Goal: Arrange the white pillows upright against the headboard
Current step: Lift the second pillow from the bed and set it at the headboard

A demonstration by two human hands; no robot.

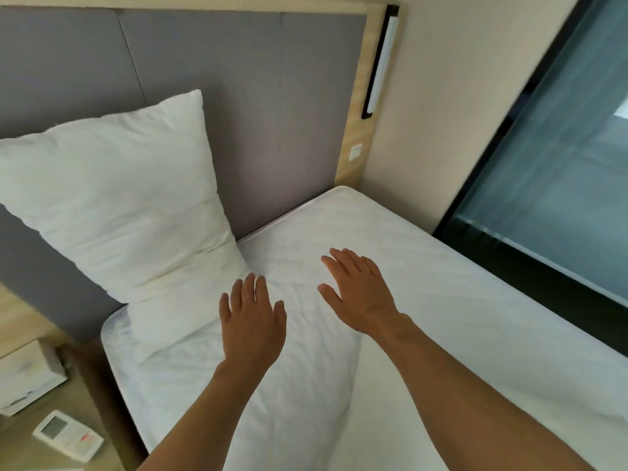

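One white pillow (pixel 129 205) stands upright on the left, leaning against the grey padded headboard (pixel 258 96). Its lower end rests on the white quilted mattress (pixel 441 283). What looks like a second white quilted pillow (pixel 272 396) lies flat on the bed below my hands; its right edge runs down the middle of the bed. My left hand (pixel 251 321) is open, palm down, fingers spread, just to the right of the upright pillow's lower corner. My right hand (pixel 360 290) is open too, palm down, over the bed further right. Neither hand holds anything.
A wooden bedside table (pixel 88 396) at the lower left carries a white box (pixel 27 379) and a white remote control (pixel 68 436). A wall lamp (pixel 380 62) hangs on the headboard's wooden frame. A dark-framed glass panel (pixel 560 164) borders the bed on the right.
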